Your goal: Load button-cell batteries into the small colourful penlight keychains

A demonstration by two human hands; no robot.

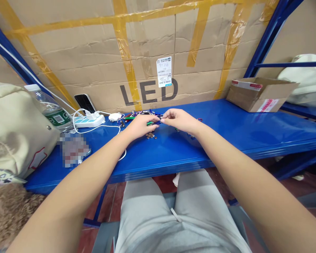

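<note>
My left hand [143, 125] is closed at the table's middle, with a small shiny green tube [150, 123] showing between thumb and fingers. Against its fingertips, my right hand [179, 119] pinches something too small to make out. Behind both hands lies a pile of slim metallic tubes [145, 112] in several colours, partly hidden by the fingers. Several small round coin-like discs [150, 135] lie just below my left hand. Beneath my right wrist, a few more small pieces [191, 136] are partly covered.
On the blue table [239, 130], a power strip [89, 120] with white cables stands left, near a bottle [56, 116], phone [84, 103] and beige bag [18, 126]. An open carton [260, 93] sits right. A large taped cardboard box [94, 52] forms the back.
</note>
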